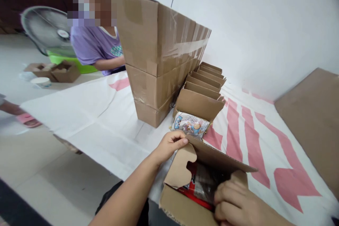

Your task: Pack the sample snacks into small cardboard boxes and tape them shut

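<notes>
A small open cardboard box point(182, 204) sits right in front of me with red and clear packets point(197, 185) inside. My left hand point(171, 144) grips the far flap of this box, fingers curled over its edge. My right hand point(233, 201) reaches into the box with fingers bent against the packets. Just beyond stands another open box point(197, 104) showing a printed snack packet point(190, 124).
A row of several open boxes point(206, 77) runs back along a tall stack of taped cartons point(156, 53). A white and red sheet point(251, 127) covers the floor. A person in a purple shirt point(92, 44) sits behind, near a fan point(47, 28) and a green basin. Flat cardboard point(312, 113) lies right.
</notes>
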A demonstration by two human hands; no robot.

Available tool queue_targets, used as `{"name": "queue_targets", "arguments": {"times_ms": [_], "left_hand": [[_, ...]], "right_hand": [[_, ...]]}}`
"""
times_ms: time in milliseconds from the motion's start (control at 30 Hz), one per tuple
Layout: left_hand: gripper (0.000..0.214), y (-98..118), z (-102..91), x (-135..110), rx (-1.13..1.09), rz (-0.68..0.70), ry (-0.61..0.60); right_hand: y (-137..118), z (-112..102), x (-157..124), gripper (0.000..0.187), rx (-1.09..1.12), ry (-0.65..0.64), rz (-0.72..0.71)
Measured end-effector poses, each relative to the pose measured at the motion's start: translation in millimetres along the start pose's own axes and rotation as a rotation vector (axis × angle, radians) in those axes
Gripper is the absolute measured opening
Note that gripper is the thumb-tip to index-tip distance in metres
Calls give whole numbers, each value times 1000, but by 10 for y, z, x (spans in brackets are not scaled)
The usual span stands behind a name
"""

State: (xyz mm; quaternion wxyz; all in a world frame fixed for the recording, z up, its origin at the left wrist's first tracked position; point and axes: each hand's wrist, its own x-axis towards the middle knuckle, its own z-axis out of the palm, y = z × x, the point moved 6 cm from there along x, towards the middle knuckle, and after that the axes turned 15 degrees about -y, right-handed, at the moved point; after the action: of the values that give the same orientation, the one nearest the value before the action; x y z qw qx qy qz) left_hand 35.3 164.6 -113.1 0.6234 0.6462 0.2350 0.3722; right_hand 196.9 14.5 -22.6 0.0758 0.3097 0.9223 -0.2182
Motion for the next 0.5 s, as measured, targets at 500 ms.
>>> {"name": "queue_targets", "arguments": {"times_ms": [500], "left_hand": [[52,7,-13,-15,53,13,51]], "right_hand": [[242,-211,-543,81,-621,230,397]]}}
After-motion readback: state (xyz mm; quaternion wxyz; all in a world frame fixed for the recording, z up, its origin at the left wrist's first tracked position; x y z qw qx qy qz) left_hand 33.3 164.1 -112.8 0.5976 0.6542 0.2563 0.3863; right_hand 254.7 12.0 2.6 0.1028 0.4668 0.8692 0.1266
